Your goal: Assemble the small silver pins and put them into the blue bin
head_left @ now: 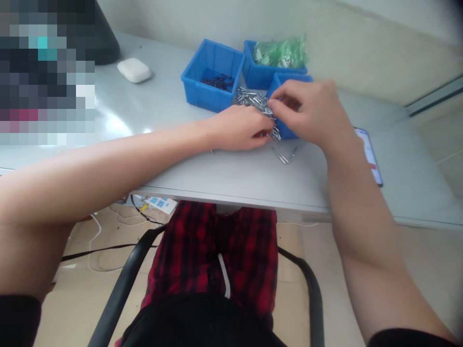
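A pile of silvery metal pins (253,99) lies on the grey table (224,178) between blue bins. My left hand (242,127) rests at the near side of the pile with its fingers curled; what they hold, if anything, is hidden. Over the right part of the pile is my right hand (304,111), thumb and forefinger pinched together at the pins, in front of a blue bin (289,131). Whatever sits in that pinch is too small to tell. A few loose pins (280,155) lie nearer the table's front edge.
Dark screws lie in the left blue bin (208,100). Behind the pile, another blue bin (258,77) holds a green plastic bag (280,52). A white rounded case (134,70) sits at the left; a phone (369,154) lies beyond my right forearm.
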The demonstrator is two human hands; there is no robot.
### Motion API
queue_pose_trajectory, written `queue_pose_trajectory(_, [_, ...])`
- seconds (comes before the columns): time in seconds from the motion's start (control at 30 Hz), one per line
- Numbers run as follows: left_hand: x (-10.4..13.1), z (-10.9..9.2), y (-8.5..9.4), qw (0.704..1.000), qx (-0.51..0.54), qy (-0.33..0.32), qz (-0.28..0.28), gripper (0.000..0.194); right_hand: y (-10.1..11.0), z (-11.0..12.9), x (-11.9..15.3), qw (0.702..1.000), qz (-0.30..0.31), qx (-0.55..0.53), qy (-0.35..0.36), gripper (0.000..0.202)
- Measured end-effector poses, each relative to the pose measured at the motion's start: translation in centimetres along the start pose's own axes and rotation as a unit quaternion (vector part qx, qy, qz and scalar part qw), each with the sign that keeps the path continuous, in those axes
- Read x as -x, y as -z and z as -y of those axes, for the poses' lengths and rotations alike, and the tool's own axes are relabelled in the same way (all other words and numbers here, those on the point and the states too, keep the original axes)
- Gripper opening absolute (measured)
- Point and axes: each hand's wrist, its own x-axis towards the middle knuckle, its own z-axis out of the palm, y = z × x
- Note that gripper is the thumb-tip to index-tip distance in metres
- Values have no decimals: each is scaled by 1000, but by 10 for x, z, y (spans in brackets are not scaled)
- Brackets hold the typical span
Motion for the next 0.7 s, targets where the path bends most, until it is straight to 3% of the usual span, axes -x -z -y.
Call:
queue_pose_trajectory(0.4, [1, -1, 2, 999, -38, -17, 10, 30, 0, -1, -1, 1000, -5, 9, 15, 12])
queue_pose_trajectory(0.7, [2, -3, 4, 998, -56, -18, 25, 32, 1, -1, 0, 999, -15, -2, 36, 16])
